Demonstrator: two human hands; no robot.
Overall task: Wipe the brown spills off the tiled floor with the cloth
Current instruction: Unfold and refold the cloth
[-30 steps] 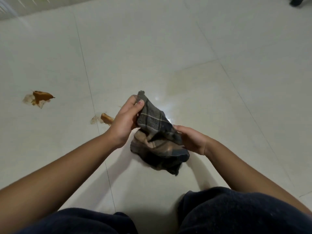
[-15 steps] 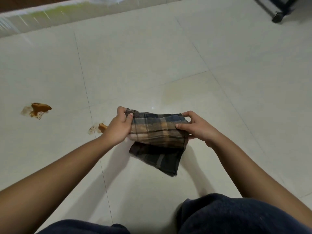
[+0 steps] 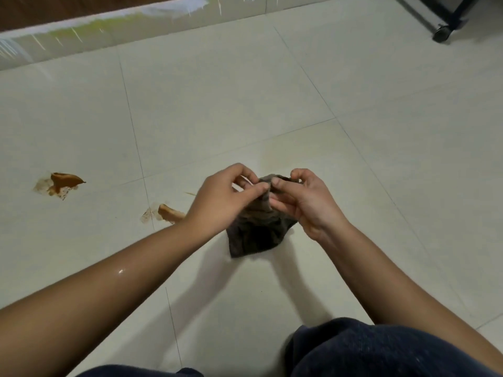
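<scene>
Left hand (image 3: 226,197) and right hand (image 3: 302,202) each pinch the top of the cloth (image 3: 258,235), which hangs bunched between them over the tiled floor (image 3: 217,91), probably being gathered into a wiping pad. 2 stains unwiped: near spill (image 3: 167,212) beside the left wrist, far spill (image 3: 64,182) further out at 9 o'clock.

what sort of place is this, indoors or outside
Most likely an indoor room, perhaps in a home: a glossy pale tiled floor, a wall base along its far edge, and a castor wheel under some dark-framed furniture at the top right.
</scene>
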